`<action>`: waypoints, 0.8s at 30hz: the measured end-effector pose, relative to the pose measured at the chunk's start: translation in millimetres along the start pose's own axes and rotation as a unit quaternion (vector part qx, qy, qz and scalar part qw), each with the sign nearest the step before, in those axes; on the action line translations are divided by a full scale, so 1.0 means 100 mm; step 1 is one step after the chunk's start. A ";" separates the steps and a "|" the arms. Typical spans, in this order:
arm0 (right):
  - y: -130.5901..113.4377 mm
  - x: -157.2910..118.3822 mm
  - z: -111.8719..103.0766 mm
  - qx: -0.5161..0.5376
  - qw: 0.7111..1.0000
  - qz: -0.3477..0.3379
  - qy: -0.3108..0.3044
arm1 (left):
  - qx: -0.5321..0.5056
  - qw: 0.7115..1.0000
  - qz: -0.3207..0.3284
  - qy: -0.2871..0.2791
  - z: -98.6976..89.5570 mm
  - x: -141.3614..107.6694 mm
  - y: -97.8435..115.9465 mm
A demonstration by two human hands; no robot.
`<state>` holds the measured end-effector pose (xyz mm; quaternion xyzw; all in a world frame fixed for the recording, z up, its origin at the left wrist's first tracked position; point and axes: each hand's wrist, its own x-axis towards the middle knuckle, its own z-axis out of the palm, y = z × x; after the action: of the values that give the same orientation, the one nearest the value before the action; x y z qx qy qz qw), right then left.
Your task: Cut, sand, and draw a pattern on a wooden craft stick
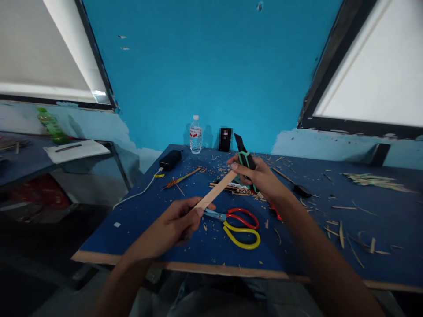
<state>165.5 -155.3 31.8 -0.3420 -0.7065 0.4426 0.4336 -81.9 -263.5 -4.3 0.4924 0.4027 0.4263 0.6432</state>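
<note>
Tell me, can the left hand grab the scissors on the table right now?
Probably not right away. The left hand is busy pinching the wooden stick. The scissors lie just beside it on the blue table with nothing covering them, so it would likely have to let go first.

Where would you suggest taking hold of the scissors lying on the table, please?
Probably by the handles: the scissors lie flat, with the red and yellow loops toward the right and the blades pointing left under the left hand and stick. Come from above on the right side and hook the fingers into the open loops, clear of the blade tips.
</note>
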 end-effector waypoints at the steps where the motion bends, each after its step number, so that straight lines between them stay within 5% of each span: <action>1: 0.00 -0.04 -0.02 0.014 1.000 0.010 -0.014 | 0.001 1.000 -0.001 -0.002 -0.04 -0.02 0.04; 4: 0.07 -0.15 -0.07 0.064 0.997 0.034 -0.024 | -0.005 0.999 0.029 0.013 -0.15 0.01 0.16; 7: 0.18 -0.26 0.05 0.138 0.988 0.032 0.069 | -0.064 0.984 0.144 0.080 -0.15 0.19 0.21; 10: 0.26 -0.38 0.41 0.198 0.968 0.067 0.137 | -0.128 0.952 0.237 0.144 0.05 0.45 0.12; 13: 0.26 -0.53 0.80 0.195 0.967 0.116 0.117 | -0.113 0.969 0.204 0.078 0.36 0.61 -0.03; 16: 0.22 -0.72 0.96 0.116 0.982 0.126 0.079 | -0.110 0.969 0.211 0.073 0.52 0.63 -0.06; 19: 0.16 -0.82 0.78 -0.053 0.992 0.073 0.091 | -0.126 0.962 0.223 0.096 0.44 0.55 0.01; 24: 0.08 -0.65 0.35 -0.361 0.916 -0.063 0.167 | -0.100 0.987 0.128 0.020 0.29 0.33 0.09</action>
<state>159.5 -220.4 -4.2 -0.4987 -0.7558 0.0661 0.4192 -45.5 -239.4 6.3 0.4644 0.3041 0.5528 0.6215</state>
